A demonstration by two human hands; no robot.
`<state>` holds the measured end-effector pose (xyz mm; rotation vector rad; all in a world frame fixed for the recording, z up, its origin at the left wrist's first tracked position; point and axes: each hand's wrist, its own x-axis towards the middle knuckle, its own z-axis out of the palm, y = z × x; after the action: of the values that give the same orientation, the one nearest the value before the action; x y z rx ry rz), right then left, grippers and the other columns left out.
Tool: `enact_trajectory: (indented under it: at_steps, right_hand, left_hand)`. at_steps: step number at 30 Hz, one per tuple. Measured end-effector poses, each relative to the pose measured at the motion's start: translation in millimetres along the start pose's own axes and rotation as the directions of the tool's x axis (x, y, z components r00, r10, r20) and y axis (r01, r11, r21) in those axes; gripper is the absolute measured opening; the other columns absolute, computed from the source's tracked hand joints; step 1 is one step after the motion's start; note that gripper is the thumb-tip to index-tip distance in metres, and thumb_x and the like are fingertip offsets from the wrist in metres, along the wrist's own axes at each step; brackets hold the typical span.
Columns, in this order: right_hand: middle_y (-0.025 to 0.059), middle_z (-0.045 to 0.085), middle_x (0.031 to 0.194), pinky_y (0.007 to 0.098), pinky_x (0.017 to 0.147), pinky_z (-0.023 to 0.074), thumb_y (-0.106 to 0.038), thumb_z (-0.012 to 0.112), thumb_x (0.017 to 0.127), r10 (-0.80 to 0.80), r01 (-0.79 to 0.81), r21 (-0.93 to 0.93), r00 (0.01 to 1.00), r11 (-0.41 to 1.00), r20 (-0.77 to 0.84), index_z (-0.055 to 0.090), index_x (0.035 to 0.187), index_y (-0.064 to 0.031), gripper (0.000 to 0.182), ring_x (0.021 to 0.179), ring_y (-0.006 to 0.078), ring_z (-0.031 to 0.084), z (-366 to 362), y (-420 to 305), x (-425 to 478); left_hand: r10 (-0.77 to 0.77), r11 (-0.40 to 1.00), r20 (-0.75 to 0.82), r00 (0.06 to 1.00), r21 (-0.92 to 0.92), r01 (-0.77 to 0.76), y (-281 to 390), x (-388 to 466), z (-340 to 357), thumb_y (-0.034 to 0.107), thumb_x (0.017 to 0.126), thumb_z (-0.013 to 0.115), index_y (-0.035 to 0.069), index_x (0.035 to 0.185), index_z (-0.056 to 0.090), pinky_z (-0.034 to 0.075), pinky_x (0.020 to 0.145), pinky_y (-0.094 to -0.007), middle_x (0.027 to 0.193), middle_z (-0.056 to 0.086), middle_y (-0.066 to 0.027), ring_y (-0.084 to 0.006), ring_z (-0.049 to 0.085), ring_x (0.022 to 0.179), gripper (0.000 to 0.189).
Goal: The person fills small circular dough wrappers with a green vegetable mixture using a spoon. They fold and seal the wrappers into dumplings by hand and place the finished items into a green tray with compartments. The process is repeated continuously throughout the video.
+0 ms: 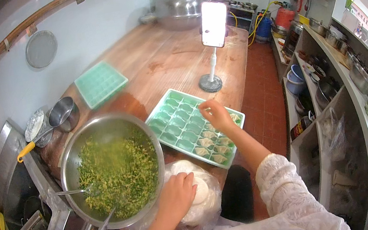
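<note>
My left hand [179, 194] rests on a stack of round dough wrappers [201, 189] in a clear plastic bag [214, 206]. Its bent fingers touch the edge of the upper wrappers; whether they grip one is hidden. Over the right half of a green compartment tray [177, 140] hovers my right hand [216, 114], fingers a little apart, with nothing visible in them. Several folded dumplings [206, 142] sit in the tray's near-right compartments. Left of the bag is a large steel bowl [75, 206] of chopped green and yellow filling [117, 177]. Two utensil handles [105, 223] lean over its rim.
A bright phone [214, 24] on a stand [211, 83] rises behind the tray. Along the wall are another green tray [101, 84], a steel saucepan [63, 115] and a big lidded pot [177, 10]. Shelves of cookware [326, 91] line the right, beyond the red tiled floor [261, 109].
</note>
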<state>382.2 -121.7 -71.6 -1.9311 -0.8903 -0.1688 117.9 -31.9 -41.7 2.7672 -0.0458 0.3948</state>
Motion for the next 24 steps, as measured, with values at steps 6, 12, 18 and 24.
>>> enact_trajectory:
  at_steps: [6, 12, 18, 24]
  right_hand:
    - [0.0080, 0.058, 0.089, 0.0268, 0.072, 0.0451, -0.005, 0.058, 0.080, 0.048, -0.063, 0.249, 0.997, 0.966, 0.065, 0.058, 0.089, -0.0011, 0.010, 0.083, 0.0168, 0.056, -25, -53, -93]
    - [0.0043, 0.057, 0.086, 0.0229, 0.070, 0.0434, -0.003, 0.055, 0.082, 0.180, -0.206, 0.346, 0.978, 0.915, 0.105, 0.059, 0.090, -0.0014, 0.010, 0.080, 0.0115, 0.054, -31, -79, -152]
    - [0.0034, 0.057, 0.089, 0.0214, 0.069, 0.0421, -0.004, 0.052, 0.085, 0.090, -0.185, 0.514, 0.975, 0.838, 0.204, 0.057, 0.093, -0.0001, 0.011, 0.078, 0.0089, 0.052, -17, -116, -179]
    - [0.0079, 0.060, 0.088, 0.0248, 0.071, 0.0445, -0.007, 0.047, 0.088, 0.182, -0.603, 0.663, 0.785, 0.444, 0.592, 0.056, 0.095, 0.0006, 0.014, 0.080, 0.0113, 0.055, -21, -138, -197]
  left_hand:
    - [0.048, 0.999, -0.054, 0.997, 0.009, -0.048, -6, 5, 2, 0.017, 0.070, 0.063, 0.007, 0.087, 0.058, 0.045, 0.065, -0.0332, 0.082, 0.052, -0.0066, -0.0239, 0.053, 0.077, 0.020]
    - [-0.011, 0.999, -0.099, 0.995, -0.041, 0.007, -3, 10, 7, 0.015, 0.071, 0.062, 0.008, 0.082, 0.059, 0.045, 0.063, -0.0329, 0.080, 0.053, -0.0057, -0.0229, 0.053, 0.075, 0.014]
    - [0.058, 0.997, -0.169, 0.984, -0.032, -0.064, -9, 4, 2, 0.014, 0.071, 0.062, 0.008, 0.081, 0.058, 0.045, 0.062, -0.0323, 0.078, 0.053, -0.0045, -0.0224, 0.053, 0.073, 0.012]
    - [0.053, 0.994, -0.175, 0.983, -0.088, -0.069, -10, 1, 3, 0.011, 0.072, 0.060, 0.008, 0.080, 0.057, 0.044, 0.063, -0.0335, 0.077, 0.053, -0.0060, -0.0237, 0.052, 0.072, 0.010]
